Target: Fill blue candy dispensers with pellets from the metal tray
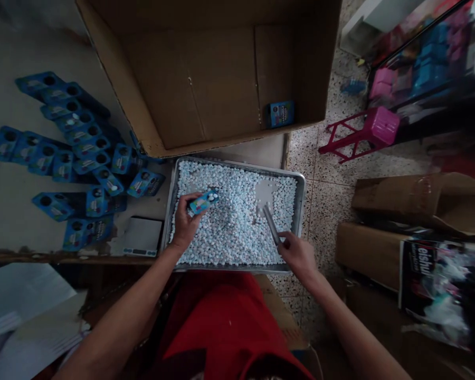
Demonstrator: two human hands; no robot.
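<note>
I am looking down on a metal tray [298,182] that is sitting at the near edge of the surface [8,211], filled almost to its rim with small white and pale blue pellets [233,221]. My left hand [184,224] is hovering over the left part of the tray, its fingers closed around a small blue box [203,201], which is being held tilted just above the pellets. My right hand [296,253] is sitting at the tray's near right corner, fingers pinched around the handle of a flat scoop [267,203]; the scoop's pale blade is lying on the pellets toward the far right of the tray (I cannot tell whether it is carrying any).

To the left of the tray, a pile of blue boxes [75,153] of the same kind is lying spread over the surface, several showing a round hole at one end. A small digital scale [142,237] is sitting just beside the tray's near left corner. Behind the tray, a large cardboard carton [221,79] is lying open toward me, with one blue box [281,113] standing inside near its right wall. On the floor to the right, a pink plastic stool [368,132] is lying tipped over, well apart from the tray.
</note>
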